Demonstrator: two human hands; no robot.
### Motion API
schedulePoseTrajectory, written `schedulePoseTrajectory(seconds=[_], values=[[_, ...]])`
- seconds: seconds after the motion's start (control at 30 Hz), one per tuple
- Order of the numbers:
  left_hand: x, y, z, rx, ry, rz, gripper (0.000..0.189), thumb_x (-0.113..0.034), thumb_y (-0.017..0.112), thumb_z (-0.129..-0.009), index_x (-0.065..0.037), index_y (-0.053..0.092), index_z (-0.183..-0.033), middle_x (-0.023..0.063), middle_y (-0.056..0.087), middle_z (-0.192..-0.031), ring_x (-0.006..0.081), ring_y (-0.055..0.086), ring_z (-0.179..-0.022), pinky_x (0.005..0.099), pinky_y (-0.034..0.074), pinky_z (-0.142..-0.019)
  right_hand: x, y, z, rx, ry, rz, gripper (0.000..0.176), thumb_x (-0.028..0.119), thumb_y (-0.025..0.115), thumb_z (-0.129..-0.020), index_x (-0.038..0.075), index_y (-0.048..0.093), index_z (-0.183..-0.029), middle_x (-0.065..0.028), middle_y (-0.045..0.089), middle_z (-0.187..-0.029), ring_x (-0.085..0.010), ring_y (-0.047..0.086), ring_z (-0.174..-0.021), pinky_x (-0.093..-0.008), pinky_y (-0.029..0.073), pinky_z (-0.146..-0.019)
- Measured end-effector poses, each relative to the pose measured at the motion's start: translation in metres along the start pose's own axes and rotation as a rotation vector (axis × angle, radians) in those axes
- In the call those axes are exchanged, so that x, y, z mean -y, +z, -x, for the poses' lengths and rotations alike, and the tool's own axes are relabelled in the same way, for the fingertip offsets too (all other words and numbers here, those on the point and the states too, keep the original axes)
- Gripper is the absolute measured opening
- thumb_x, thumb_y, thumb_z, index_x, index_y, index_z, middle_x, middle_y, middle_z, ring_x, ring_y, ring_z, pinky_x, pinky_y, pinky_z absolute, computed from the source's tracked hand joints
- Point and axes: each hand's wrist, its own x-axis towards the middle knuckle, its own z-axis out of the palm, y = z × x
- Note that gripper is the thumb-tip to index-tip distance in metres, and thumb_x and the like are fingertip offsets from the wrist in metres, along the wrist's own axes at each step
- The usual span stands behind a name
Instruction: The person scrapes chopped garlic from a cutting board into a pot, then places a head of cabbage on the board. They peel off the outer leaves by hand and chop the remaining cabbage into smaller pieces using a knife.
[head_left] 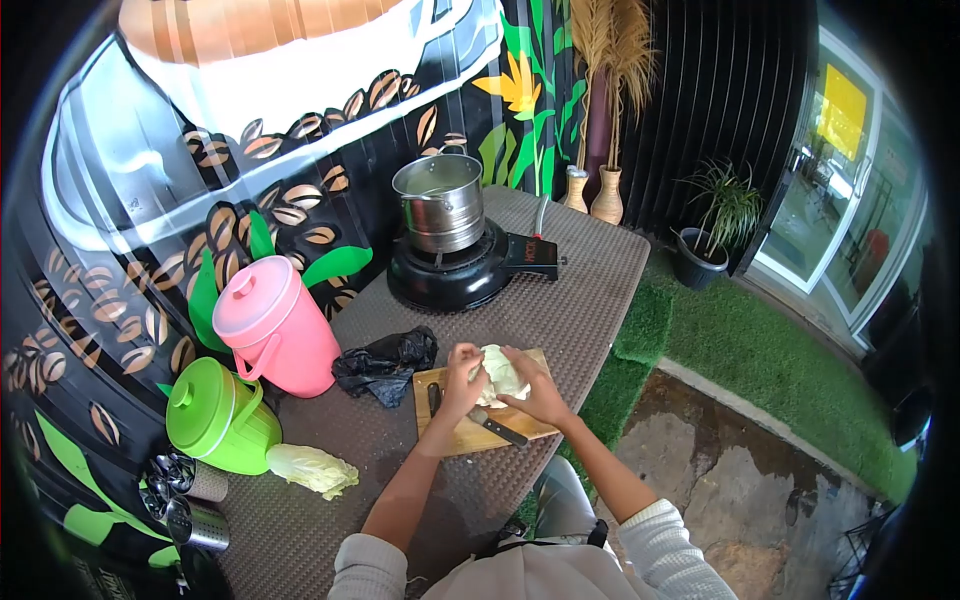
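The brown, woven-textured desk [550, 310] carries this layout. At its far end stands the black, round-bodied stove [440, 287], well apart from both grips, presumably to keep heat clear of them. The pink, lidded plastic jug [285, 340] and the green, lidded plastic container [228, 425] stand to the left, which leaves me elbow room. The silver metal pot [440, 205] sits upright on the stove for level support. The rectangular wooden board [470, 438] lies directly before me, probably to shield the desk. Beside it lies the crumpled black plastic bag [390, 365], within reach. The pale, leafy vegetable section [315, 472] lies beside the green container. The pale green, leafy piece [500, 372] is over the board: my left grip [464, 382] curls onto its left side, my right grip [538, 388] spans its right, each bracing the other. The dark-handled knife [505, 430] rests on the board, leaving both grips free.
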Motion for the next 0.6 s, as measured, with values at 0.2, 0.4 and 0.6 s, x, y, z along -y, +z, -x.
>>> schedulePoseTrajectory(seconds=[0.2, 0.4, 0.6], values=[[0.014, 0.002, -0.002, -0.012, -0.158, 0.25, 0.021, 0.01, 0.061, -0.074, 0.005, 0.063, -0.094, 0.0113, 0.054, -0.1, 0.024, 0.051, -0.099, 0.0318, 0.043, -0.084, 0.002, 0.002, 0.0, 0.148, 0.059, -0.142, 0.082, 0.018, 0.075, -0.076, 0.018, 0.034, -0.146, -0.0202, 0.03, -0.15, -0.0385, 0.028, -0.139, -0.0455, 0.029, -0.111], [0.039, 0.001, 0.002, 0.02, -0.287, 0.204, 0.027, 0.011, 0.059, -0.075, 0.005, 0.065, -0.1, 0.011, 0.057, -0.103, 0.0228, 0.055, -0.096, 0.0305, 0.045, -0.081, 0.002, 0.013, -0.002, 0.141, 0.133, -0.039, 0.085, 0.024, 0.075, -0.078, 0.028, 0.027, -0.148, -0.0267, 0.029, -0.147, -0.0429, 0.031, -0.135, -0.0465, 0.033, -0.108], [-0.001, -0.027, -0.015, 0.231, -0.509, 0.254, 0.026, 0.001, 0.056, -0.088, 0.006, 0.061, -0.113, 0.0073, 0.061, -0.103, 0.0146, 0.058, -0.096, 0.0247, 0.045, -0.085, 0.0, 0.015, -0.01, 0.18, 0.174, -0.057, 0.086, 0.025, 0.073, -0.08, 0.03, 0.024, -0.149, -0.0284, 0.033, -0.143, -0.0442, 0.035, -0.133, -0.047, 0.035, -0.106]])
